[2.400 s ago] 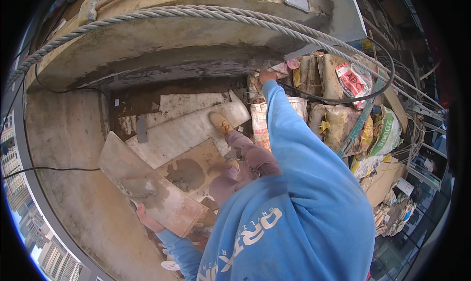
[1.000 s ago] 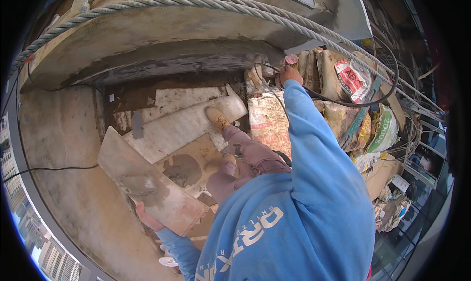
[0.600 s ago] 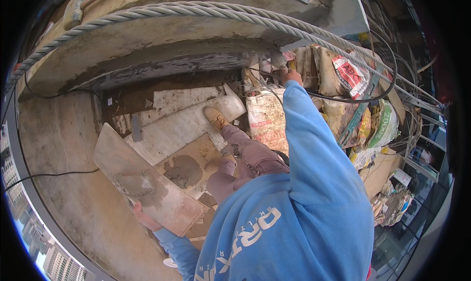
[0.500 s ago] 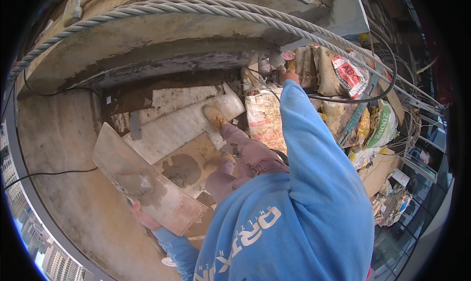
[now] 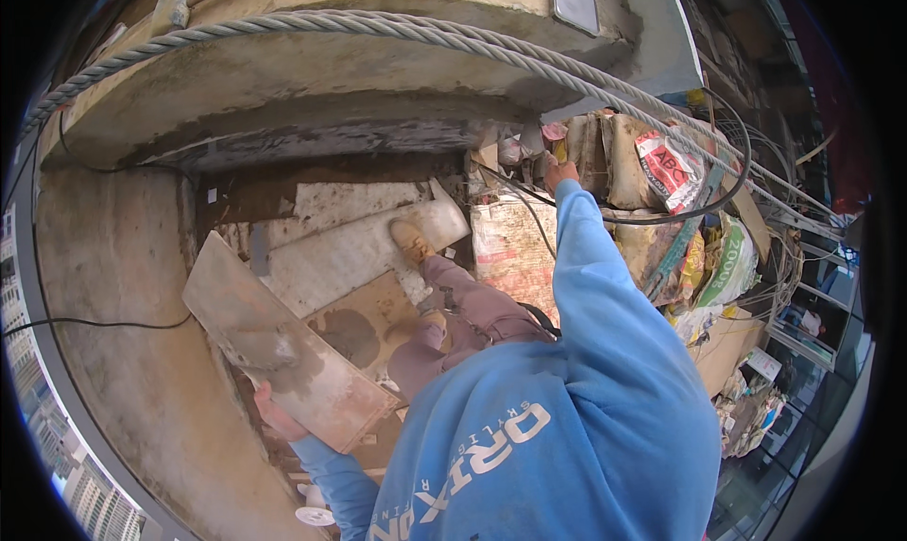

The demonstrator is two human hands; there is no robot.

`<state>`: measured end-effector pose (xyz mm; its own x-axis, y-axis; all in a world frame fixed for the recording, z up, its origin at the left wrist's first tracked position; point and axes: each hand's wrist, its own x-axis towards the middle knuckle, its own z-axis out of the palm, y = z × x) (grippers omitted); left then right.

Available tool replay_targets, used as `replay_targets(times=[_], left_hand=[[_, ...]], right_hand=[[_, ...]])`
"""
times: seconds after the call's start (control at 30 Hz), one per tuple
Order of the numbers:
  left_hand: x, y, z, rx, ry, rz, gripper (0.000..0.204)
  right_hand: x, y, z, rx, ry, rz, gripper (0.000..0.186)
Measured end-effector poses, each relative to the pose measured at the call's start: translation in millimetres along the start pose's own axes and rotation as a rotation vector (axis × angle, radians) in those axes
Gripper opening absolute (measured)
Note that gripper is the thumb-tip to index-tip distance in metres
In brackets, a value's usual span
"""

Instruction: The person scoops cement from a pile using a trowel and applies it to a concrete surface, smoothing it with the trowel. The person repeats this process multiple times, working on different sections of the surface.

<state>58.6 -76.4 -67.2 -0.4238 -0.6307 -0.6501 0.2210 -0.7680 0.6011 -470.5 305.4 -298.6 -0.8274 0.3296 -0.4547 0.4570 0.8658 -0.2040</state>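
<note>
My left hand (image 5: 275, 414) is closed on the lower long edge of a flat rectangular board (image 5: 326, 385), which is tilted on the left. A heap of wet grey mortar (image 5: 265, 350) lies on the board. Stretched forward, my right hand (image 5: 561, 173) has its fingers curled at the edge of the stacked sacks, near the concrete wall. Something grey shows just beyond those fingers, too unclear to name. Dusty, stained sacks (image 5: 515, 248) lie below and beside this hand. A black cable (image 5: 661, 218) loops past the right wrist.
Thick twisted steel ropes (image 5: 378, 26) cross the top. Under my boots (image 5: 412, 240) are pale sheets (image 5: 359, 243) and a board with a wet patch (image 5: 348, 331). A concrete wall (image 5: 113, 257) stands left. A white spool (image 5: 315, 511) is near my left forearm; tangled wires hang at right.
The view has tilted slightly, so the ropes and sacks appear a little lower. More of the white spool shows. Both hands stay in nearly the same places, the left still on the board.
</note>
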Motion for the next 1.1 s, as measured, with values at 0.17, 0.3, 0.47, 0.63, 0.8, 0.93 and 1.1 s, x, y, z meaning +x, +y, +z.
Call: replay_targets(times=[0.17, 0.3, 0.47, 0.63, 0.8, 0.93, 1.1], left_hand=[[-7.4, 11.2, 8.8, 0.090, 0.057, 0.068, 0.060], [6.9, 3.3, 16.9, 0.046, -0.053, -0.019, 0.059], [11.3, 5.1, 12.9, 0.054, 0.034, -0.018, 0.059], [14.9, 1.8, 37.1, 0.003, -0.032, 0.025, 0.055], [48.2, 10.9, 69.3, 0.078, -0.139, 0.161, 0.052], [55.2, 20.7, 106.2, -0.043, -0.261, 0.168, 0.061], [57.5, 31.0, 132.2, -0.060, -0.380, 0.218, 0.060]], right_hand=[[-0.9, -30.3, 49.2, 0.211, -0.219, -0.006, 0.058], [25.7, -24.8, 129.4, 0.172, 0.019, -0.289, 0.059], [-94.7, -114.7, 126.1, 0.351, -0.387, -0.117, 0.059], [-184.2, -155.2, 34.2, 0.147, -0.529, -0.579, 0.053], [-270.8, -165.8, -72.3, 0.176, -0.222, -1.418, 0.038], [-313.3, -173.8, -131.1, 0.094, -0.308, -1.664, 0.035], [-327.8, -178.3, -173.1, -0.067, -0.089, -1.852, 0.044]])
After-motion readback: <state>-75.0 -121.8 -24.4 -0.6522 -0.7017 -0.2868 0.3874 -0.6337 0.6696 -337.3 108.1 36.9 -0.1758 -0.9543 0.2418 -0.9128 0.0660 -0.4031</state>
